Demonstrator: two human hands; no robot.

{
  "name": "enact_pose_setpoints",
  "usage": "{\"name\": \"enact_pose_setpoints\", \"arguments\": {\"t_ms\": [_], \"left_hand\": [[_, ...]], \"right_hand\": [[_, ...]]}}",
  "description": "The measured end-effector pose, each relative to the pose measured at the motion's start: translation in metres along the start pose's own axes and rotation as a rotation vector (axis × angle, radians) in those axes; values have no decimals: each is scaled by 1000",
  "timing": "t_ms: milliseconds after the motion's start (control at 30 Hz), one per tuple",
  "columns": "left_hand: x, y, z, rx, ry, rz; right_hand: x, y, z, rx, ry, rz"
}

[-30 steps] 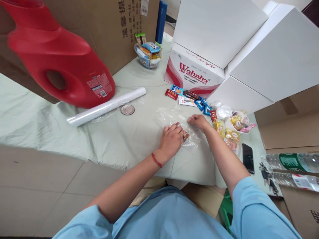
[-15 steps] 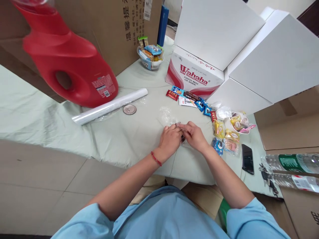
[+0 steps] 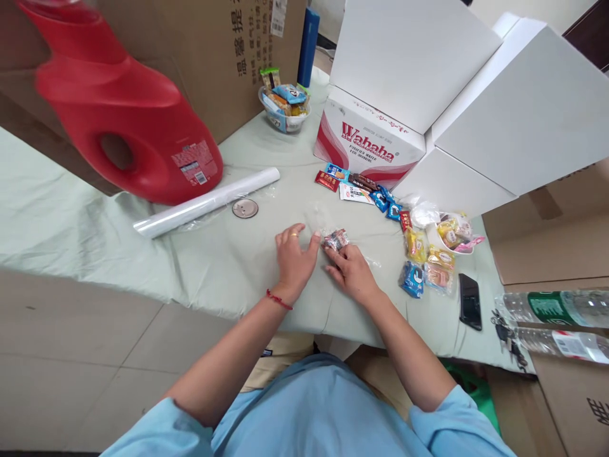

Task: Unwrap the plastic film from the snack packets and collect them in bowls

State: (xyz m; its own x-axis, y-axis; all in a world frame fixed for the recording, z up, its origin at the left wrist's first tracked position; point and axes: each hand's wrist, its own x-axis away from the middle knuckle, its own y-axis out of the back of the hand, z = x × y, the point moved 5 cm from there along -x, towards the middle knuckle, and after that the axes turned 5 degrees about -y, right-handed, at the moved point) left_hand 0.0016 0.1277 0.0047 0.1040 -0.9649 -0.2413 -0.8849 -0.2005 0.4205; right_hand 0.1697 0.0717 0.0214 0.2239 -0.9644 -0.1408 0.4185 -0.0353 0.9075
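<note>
A small dark-and-red packet [image 3: 336,239] lies on the cloth-covered table, with crinkled clear plastic film [image 3: 320,217] just behind it and more by its right side. My right hand [image 3: 352,271] rests against the packet's near side, its fingers stretched out onto it and the thumb apart. To the left of the packet is my left hand [image 3: 295,259], with a ring and a red bracelet; its thumb and fingers are spread and nothing shows between them. The thumb tip is close to the film's edge; whether they touch I cannot tell.
A roll of plastic film [image 3: 207,203] and a round disc [image 3: 245,208] lie left, by a red jug [image 3: 133,114]. Wrapped snacks [image 3: 413,279] line the right side, near a phone [image 3: 470,301] and plastic bottles [image 3: 556,308]. A Wahaha box [image 3: 368,143] and a snack bowl [image 3: 285,120] stand behind.
My hands were together over the packet and film. My left hand has moved off leftward and opened; my right hand has shifted left and lower, leaving the packet in view.
</note>
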Motion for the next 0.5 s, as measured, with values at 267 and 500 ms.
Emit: {"name": "enact_pose_setpoints", "arguments": {"t_ms": [267,500], "left_hand": [[-17,-28,-6,-216,51,126],[-37,-40,-8,235,220,39]], "right_hand": [[-7,-1,-6,-17,15,-23],[-6,-3,-12,-33,-16,-1]]}}
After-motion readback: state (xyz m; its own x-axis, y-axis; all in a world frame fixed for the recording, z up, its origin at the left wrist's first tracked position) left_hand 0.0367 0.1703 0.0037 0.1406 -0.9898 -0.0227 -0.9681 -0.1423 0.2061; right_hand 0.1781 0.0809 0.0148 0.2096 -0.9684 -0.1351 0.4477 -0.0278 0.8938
